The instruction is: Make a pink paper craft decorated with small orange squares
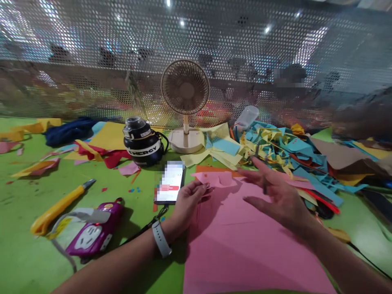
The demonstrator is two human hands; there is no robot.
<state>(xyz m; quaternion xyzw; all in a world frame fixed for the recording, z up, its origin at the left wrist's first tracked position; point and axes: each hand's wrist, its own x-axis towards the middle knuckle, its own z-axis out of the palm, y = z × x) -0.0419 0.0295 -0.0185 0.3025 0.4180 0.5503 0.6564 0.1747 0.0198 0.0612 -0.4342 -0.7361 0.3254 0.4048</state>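
Currently | clear container (248, 117) tilted, contents unclear | left hand (188, 201) pinching pink paper (216, 179) | right hand (281, 199) blurred, grip unclear

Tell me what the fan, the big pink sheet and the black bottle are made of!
Fan: probably dull plastic, judging by its smooth moulded base. Pink sheet: matte paper or thin card, flat with a faint crease. Black bottle: plastic or painted metal; its shine fits both.

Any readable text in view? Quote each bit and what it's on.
"ENERGY": white band on the black bottle.
Smaller marks higher on the bottle: too small to read.
Phone screen: blurred, unreadable.
Purple device: white markings, not legible.
No other readable text.
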